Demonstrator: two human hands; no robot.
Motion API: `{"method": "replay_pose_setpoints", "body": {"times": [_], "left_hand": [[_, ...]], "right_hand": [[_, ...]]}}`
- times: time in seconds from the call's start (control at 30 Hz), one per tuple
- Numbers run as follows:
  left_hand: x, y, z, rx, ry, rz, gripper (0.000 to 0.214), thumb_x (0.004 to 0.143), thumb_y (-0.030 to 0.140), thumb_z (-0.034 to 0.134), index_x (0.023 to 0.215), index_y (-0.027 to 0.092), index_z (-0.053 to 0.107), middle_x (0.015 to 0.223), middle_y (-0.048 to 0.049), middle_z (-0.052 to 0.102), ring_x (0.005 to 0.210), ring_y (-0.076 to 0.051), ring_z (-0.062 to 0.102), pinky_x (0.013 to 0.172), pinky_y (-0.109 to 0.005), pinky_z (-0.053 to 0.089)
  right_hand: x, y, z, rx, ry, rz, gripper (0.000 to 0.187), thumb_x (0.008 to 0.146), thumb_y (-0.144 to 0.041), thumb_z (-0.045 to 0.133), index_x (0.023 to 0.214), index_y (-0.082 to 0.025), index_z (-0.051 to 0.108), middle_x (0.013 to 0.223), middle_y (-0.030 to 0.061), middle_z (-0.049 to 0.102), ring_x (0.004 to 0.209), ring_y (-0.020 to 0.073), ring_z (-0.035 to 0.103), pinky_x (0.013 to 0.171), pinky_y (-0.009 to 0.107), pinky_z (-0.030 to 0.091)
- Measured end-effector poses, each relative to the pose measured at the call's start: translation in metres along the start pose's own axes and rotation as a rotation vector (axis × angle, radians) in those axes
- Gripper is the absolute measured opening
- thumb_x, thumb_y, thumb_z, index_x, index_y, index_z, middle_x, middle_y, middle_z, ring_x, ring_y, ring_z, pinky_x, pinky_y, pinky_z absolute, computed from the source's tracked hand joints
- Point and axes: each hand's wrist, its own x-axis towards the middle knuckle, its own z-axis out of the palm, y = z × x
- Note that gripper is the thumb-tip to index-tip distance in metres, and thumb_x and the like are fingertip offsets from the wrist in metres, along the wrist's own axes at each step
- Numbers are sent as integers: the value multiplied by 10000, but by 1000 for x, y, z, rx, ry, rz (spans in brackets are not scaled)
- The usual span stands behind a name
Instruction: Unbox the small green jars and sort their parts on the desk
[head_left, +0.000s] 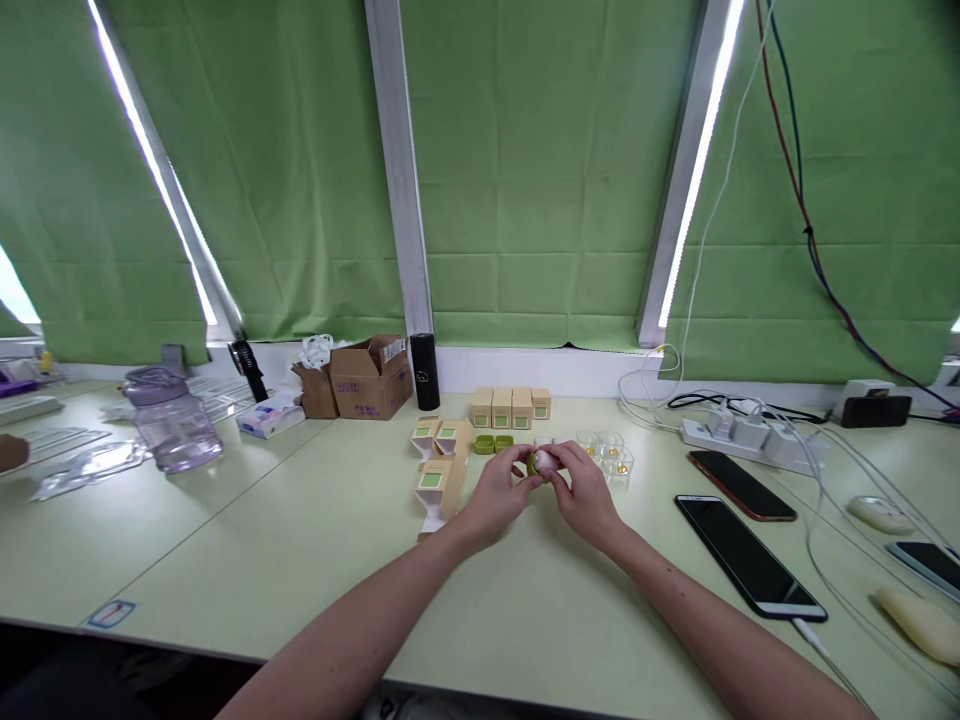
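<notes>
In the middle of the head view, my left hand (501, 495) and my right hand (589, 497) meet above the table. Between their fingertips is a small white and green rounded piece (546, 461); both hands pinch it, and its exact kind is too small to tell. Just behind my left hand sit green square caps or small containers (493, 444). Beyond my right hand stand clear plastic cups (616, 464) with gold-coloured spots inside. Left of my left hand lie opened small cartons (433, 480) with green labels. Upright closed cartons (502, 408) stand in a row farther back.
A brown cardboard box (373, 378), a black cylinder (425, 372) and a clear water bottle (171, 420) stand at the left. Phones (750, 555), a power strip (754, 440) and loose white cables occupy the right. At the far left edge another person's hand (11, 452) shows.
</notes>
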Motion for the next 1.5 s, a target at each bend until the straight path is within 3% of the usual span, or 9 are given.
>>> {"method": "replay_pose_setpoints", "body": {"times": [0.2, 0.47, 0.63, 0.77, 0.93, 1.2, 1.5], "left_hand": [[3, -2, 6, -72, 18, -51, 299, 870, 253, 707, 1158, 177, 672, 1129, -105, 741, 966, -222, 698, 848, -356, 576], [3, -2, 9, -101, 49, -84, 299, 845, 206, 728, 1133, 156, 665, 1085, -108, 754, 980, -230, 722, 896, -373, 579], [1, -11, 7, -149, 61, -151, 305, 838, 171, 726, 1136, 134, 668, 1073, -124, 753, 974, -228, 727, 911, -389, 585], [4, -16, 3, -205, 148, -164, 361, 879, 197, 697, 1231, 142, 639, 1207, -153, 716, 1061, -221, 705, 963, -395, 575], [6, -18, 0, -247, 197, -152, 385, 894, 197, 676, 1270, 139, 621, 1272, -163, 683, 1145, -223, 666, 1003, -401, 562], [8, -20, 1, -278, 227, -132, 378, 879, 215, 707, 1243, 145, 637, 1248, -160, 690, 1130, -232, 669, 993, -398, 562], [8, -22, 2, -348, 231, -134, 409, 847, 192, 735, 1241, 154, 633, 1213, -148, 709, 1088, -227, 690, 994, -410, 559]], "right_hand": [[0, -3, 2, 206, 47, 107, 217, 1004, -327, 519, 1159, -254, 653, 1112, 85, 664, 999, 232, 664, 889, 424, 618], [-1, 1, 11, 454, 85, 301, 337, 941, -503, 621, 1125, -229, 688, 1156, 103, 693, 1023, 244, 680, 868, 428, 633], [10, 19, -5, 721, 360, 571, 487, 825, -583, 737, 1102, -186, 678, 996, 81, 736, 777, 201, 708, 860, 459, 636], [14, 32, -20, 1011, 293, 675, 416, 833, -562, 725, 994, -178, 721, 1048, 110, 762, 717, 199, 720, 832, 468, 645], [10, 34, -19, 1148, 259, 721, 320, 856, -470, 703, 1005, -190, 739, 1094, 120, 769, 925, 272, 752, 752, 431, 652], [11, 28, -23, 1243, 269, 733, 203, 814, -378, 760, 934, -214, 752, 1021, 76, 783, 876, 233, 740, 695, 352, 634], [16, 17, -28, 1203, 253, 707, 416, 742, -448, 852, 1071, -220, 736, 945, 43, 737, 873, 225, 723, 748, 383, 636]]}}
